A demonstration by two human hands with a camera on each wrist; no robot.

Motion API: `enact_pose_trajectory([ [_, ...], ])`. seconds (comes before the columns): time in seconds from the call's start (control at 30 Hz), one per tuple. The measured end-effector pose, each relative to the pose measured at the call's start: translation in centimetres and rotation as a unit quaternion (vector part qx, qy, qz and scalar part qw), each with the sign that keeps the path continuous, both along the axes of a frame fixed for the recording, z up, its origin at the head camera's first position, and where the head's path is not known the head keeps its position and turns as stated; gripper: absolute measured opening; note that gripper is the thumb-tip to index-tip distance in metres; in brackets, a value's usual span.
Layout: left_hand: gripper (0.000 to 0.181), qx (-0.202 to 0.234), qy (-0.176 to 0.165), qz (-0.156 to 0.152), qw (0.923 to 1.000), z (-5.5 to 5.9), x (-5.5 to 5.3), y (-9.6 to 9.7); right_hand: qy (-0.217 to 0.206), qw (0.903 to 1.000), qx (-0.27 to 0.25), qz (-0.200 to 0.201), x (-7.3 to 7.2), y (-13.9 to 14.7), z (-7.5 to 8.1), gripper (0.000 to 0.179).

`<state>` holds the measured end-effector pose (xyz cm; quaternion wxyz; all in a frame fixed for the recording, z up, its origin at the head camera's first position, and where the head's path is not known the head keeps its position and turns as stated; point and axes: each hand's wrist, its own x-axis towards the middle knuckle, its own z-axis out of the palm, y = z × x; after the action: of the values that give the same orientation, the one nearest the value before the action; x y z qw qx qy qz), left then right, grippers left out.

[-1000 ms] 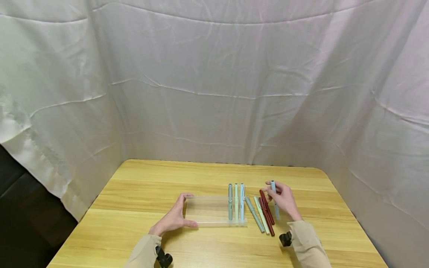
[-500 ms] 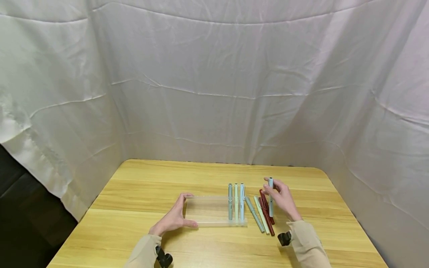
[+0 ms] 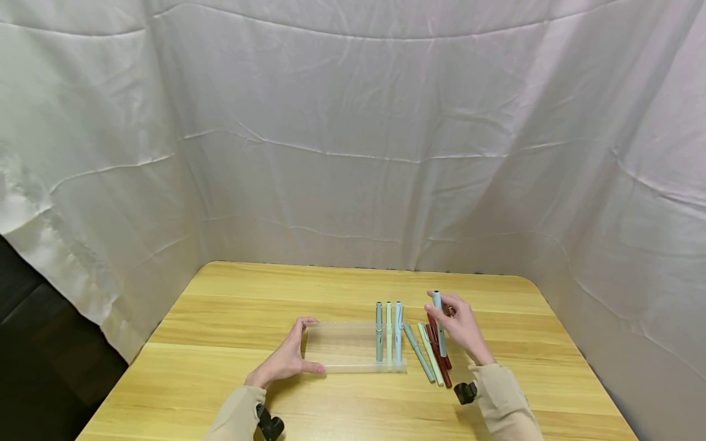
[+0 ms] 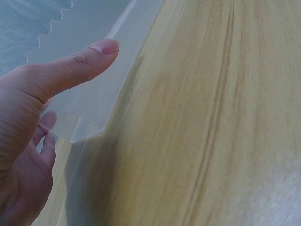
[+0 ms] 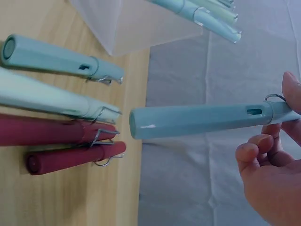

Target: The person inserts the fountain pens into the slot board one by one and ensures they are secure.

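As viewed from the head camera, the left hand grips the left end of a clear holder, thumb on the near side and fingers round to the far side. The left wrist view confirms the thumb laid against the clear wall and shows a scalloped edge beyond it. The holder rests on the wood-grain tabletop.

Three capped pens lie side by side across the holder's right portion, their far ends projecting past its far edge: from left to right, a grey-green pen, a pale green pen and a light blue pen.

The right hand pinches a second light blue pen by its cap. This pen is held over the loose group right of the holder, its barrel end pointing down and free of the fingers.

The loose group, slanted on the tabletop, comprises a second grey-green pen nearest the holder, then a second pale green pen, then two dark red pens, the latter partly covered by the held pen in the head view. Both wrists carry black devices beside tan sleeves. A pale curtain hangs behind.
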<state>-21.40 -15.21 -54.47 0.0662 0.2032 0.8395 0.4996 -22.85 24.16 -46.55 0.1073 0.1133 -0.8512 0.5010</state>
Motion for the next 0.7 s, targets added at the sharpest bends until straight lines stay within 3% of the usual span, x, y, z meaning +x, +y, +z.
enact_pose_trajectory([
  [0.37,0.101,-0.002,-0.001,0.004,1.0,0.1,0.0,0.2,0.021,0.9989,-0.036,0.024,0.9,-1.5,1.3,0.035],
  [0.7,0.101,0.002,-0.001,0.003,1.0,0.1,0.0,0.2,0.034,0.9955,-0.078,0.041,0.9,-2.7,0.9,0.036],
])
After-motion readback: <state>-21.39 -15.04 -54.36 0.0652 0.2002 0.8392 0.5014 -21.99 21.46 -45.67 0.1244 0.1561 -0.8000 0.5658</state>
